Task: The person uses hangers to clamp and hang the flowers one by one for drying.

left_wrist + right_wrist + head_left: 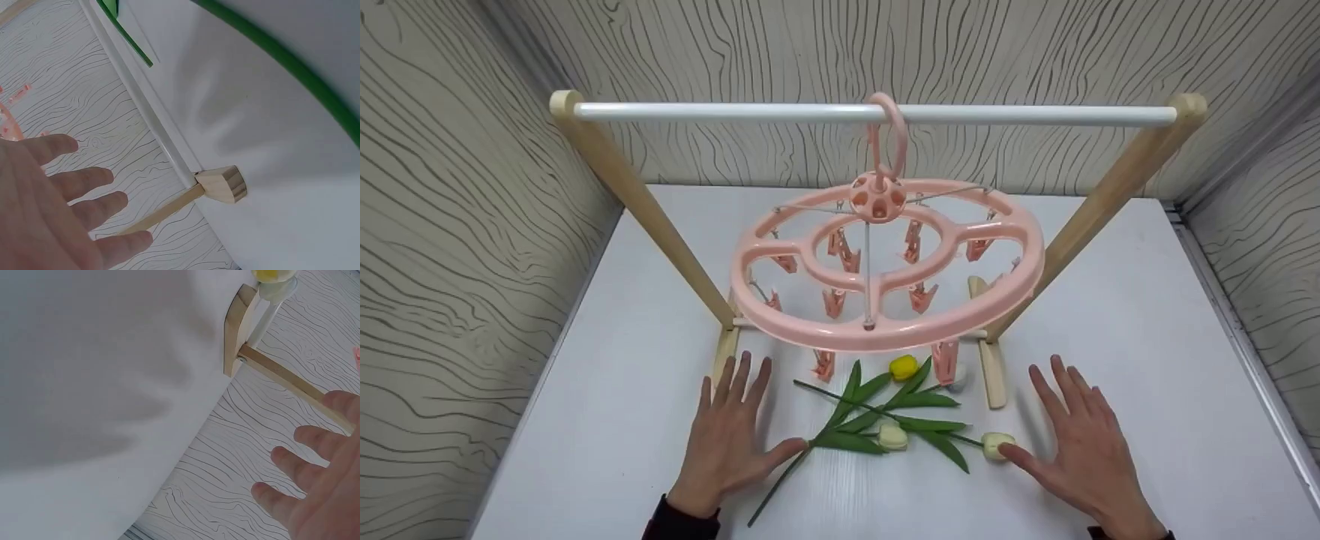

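Artificial tulips lie crossed on the white table between my hands: a yellow tulip, a pale tulip in the middle and another pale tulip at the right. A further white bloom is partly hidden behind a hanging clip. My left hand is spread with straight fingers, its thumb over the stem in the head view. My right hand is spread too, its thumb tip overlapping the right bloom. Neither palm holds anything; both wrist views show the left fingers and right fingers extended.
A pink round clip hanger with several clips hangs above the flowers from a white bar. Wooden posts carry the bar, with feet on the table. Wood-grain patterned panels enclose the table.
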A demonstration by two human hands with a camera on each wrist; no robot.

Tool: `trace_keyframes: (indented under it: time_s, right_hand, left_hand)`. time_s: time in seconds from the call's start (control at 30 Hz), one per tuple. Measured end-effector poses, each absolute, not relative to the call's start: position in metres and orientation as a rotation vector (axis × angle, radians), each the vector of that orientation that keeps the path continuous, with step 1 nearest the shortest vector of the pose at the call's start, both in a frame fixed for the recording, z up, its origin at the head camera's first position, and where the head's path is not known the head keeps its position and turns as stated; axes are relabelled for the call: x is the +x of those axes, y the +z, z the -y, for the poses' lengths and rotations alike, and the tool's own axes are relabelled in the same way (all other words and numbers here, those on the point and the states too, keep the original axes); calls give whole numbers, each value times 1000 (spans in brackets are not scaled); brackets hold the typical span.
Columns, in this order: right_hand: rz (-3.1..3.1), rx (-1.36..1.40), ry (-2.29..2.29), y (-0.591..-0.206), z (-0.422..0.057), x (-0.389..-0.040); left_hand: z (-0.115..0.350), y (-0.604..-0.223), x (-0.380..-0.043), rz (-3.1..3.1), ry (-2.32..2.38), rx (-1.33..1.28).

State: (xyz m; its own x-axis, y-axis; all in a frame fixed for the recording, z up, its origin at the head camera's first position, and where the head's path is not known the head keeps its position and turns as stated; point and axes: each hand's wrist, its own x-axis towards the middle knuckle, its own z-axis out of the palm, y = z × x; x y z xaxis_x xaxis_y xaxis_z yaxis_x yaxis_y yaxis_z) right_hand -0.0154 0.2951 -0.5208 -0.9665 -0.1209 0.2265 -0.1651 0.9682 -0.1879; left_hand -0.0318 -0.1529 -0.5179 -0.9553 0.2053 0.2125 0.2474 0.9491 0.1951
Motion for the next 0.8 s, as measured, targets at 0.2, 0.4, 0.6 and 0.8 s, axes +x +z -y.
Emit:
trace_keyframes:
  time_s: [0.2, 0.4, 0.6, 0.8]
  right_hand:
    - [2875, 188, 368, -522, -295, -21]
    - [2875, 137, 523, -525, -294, -31]
    - [2884, 16, 670, -525, -291, -46]
    - [3009, -120, 862, -517, -288, -66]
  left_hand:
    - [163, -519, -40, 2873, -345, -328]
    - [178, -522, -53, 2845, -404, -262]
    - [189, -523, -69, 2888, -501, -87]
    - [199, -521, -87, 2955, -670, 181]
